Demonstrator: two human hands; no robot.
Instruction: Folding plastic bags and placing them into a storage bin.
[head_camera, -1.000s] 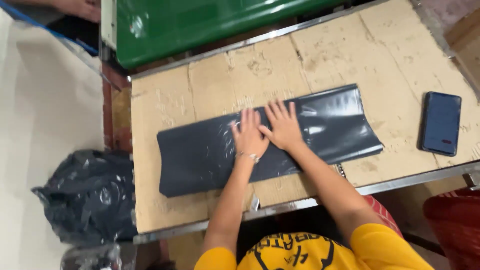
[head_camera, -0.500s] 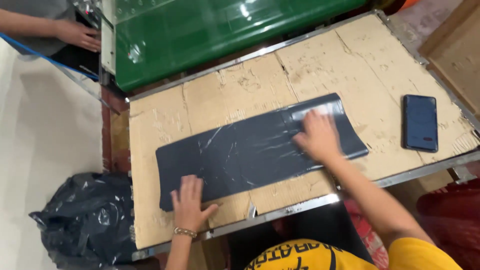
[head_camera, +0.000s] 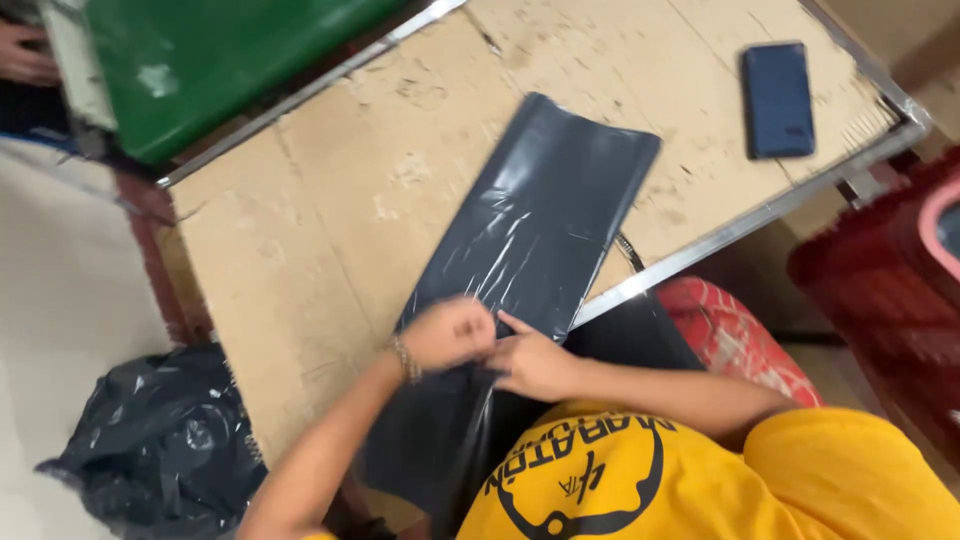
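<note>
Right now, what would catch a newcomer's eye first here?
A long dark plastic bag lies slantwise across the worn cardboard-topped table, its near end hanging over the edge. There the left hand and right hand meet on it. A dark phone lies at the far right corner.

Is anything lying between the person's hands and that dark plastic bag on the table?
Nothing visible does. The left hand and the right hand both already rest on the near end of the dark plastic bag at the table edge. The phone lies apart, near the far corner, off the bag.
</note>
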